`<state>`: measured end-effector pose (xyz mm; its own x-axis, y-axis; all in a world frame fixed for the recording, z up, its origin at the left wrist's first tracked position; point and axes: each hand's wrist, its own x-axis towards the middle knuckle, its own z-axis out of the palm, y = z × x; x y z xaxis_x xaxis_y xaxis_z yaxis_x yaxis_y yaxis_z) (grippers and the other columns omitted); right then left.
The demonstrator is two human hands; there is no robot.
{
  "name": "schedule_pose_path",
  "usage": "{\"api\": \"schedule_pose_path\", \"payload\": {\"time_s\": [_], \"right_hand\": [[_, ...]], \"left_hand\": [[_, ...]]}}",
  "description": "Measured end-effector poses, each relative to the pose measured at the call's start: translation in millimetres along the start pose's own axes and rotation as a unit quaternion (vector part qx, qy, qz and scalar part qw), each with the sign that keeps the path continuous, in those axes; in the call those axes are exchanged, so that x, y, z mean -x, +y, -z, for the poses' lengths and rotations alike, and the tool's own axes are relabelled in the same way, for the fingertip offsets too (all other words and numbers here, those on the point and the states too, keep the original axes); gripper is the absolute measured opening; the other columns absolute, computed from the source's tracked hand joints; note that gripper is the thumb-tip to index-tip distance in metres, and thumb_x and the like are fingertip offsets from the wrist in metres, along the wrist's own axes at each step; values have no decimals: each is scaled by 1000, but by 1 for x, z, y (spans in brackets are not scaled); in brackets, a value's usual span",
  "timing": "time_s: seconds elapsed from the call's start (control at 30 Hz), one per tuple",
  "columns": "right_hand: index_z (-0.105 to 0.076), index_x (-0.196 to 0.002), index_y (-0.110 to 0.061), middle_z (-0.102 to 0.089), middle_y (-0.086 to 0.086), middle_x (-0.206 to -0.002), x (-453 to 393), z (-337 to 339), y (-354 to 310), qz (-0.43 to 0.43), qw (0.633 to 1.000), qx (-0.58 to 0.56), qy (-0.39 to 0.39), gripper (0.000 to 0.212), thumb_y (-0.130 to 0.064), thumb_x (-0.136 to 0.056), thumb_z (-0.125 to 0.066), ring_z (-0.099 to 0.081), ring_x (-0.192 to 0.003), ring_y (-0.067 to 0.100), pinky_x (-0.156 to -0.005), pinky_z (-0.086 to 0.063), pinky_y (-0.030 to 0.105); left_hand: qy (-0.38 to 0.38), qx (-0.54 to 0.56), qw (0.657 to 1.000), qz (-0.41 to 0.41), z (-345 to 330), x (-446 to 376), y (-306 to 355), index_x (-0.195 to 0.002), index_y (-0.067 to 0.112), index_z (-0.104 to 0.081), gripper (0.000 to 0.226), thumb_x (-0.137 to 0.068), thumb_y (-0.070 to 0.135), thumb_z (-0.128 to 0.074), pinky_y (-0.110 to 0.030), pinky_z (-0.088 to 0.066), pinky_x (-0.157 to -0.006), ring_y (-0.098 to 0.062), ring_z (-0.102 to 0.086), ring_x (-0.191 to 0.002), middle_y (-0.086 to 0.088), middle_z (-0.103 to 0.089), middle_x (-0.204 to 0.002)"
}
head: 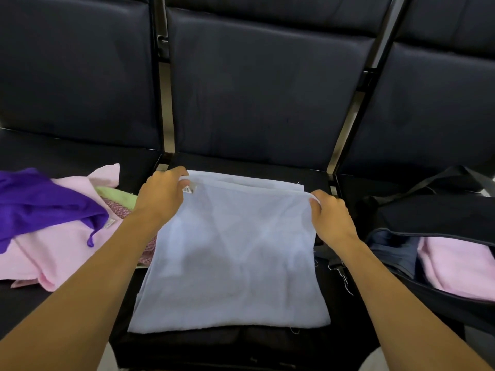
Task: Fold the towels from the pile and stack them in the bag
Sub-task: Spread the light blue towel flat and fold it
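1. A pale blue towel (230, 253) is lying spread on the middle seat (267, 164) of the bench.
2. The left hand (160, 195) is pinching its far corner at 11 o'clock, fingers closed on the cloth.
3. The right hand (330, 216) is gripping the 1 o'clock corner likewise.
4. The towel pile (53, 231) is sitting at 9 o'clock.
5. The open bag (428, 210) at 3 o'clock is holding a folded pink towel (458, 266).

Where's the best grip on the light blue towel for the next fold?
Probably the two far corners of the light blue towel, where the left hand and right hand pinch now. Come from the sides: it lies flat, layered edges stacked there.
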<state>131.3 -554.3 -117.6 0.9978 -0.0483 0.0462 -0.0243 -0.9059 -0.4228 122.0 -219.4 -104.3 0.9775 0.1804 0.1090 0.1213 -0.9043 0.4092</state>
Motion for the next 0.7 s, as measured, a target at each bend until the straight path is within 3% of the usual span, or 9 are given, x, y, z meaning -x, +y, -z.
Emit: {"api": "schedule_pose_path", "payload": {"time_s": [0.2, 0.4, 0.53, 0.63, 0.7], "right_hand": [[-60, -124, -13, -68, 9, -106, -9, -15, 1, -37, 996, -71, 34, 27, -24, -104, -46, -63, -90, 23, -76, -56, 36], [-54, -125, -13, -59, 3, -89, -34, -35, -3, -62, 996, -55, 23, 24, -24, -105, -45, -57, -73, 17, -54, -43, 25], [-49, -110, -15, -54, 3, -75, -60, -46, -2, -65, 995, -61, 42, 9, -20, -103, -51, -53, -61, 16, -47, -36, 24], [-48, -100, -15, -59, 6, -80, -72, -51, 2, -64, 995, -50, 58, 6, -17, -100, -55, -53, -62, 15, -48, -35, 23], [-51, -93, -13, -65, 8, -93, -77, -56, 6, -71, 994, -52, 57, 10, -11, -96, -60, -55, -67, 16, -51, -38, 21]], "left_hand": [[6, -14, 1000, 11, -14, -10, 8, -118, 9, -63, 23, -97, 8, -53, -40, -52, -73, -33, -62, -88, -18, -67, -103], [13, -55, 998, 27, -32, -27, 0, -120, 6, -62, 24, -97, 7, -53, -37, -43, -65, -36, -61, -90, -19, -67, -102], [0, -104, 994, 25, -42, -49, -11, -121, 6, -55, 25, -96, 6, -53, -37, -44, -67, -36, -62, -94, -19, -65, -104], [12, -77, 997, 19, -52, -65, -17, -115, 4, -60, 20, -98, 13, -53, -39, -47, -68, -35, -62, -89, -20, -65, -101], [-10, -62, 998, 19, -60, -74, -17, -114, 4, -61, 21, -97, 14, -56, -39, -52, -76, -33, -61, -94, -18, -63, -107]]}}
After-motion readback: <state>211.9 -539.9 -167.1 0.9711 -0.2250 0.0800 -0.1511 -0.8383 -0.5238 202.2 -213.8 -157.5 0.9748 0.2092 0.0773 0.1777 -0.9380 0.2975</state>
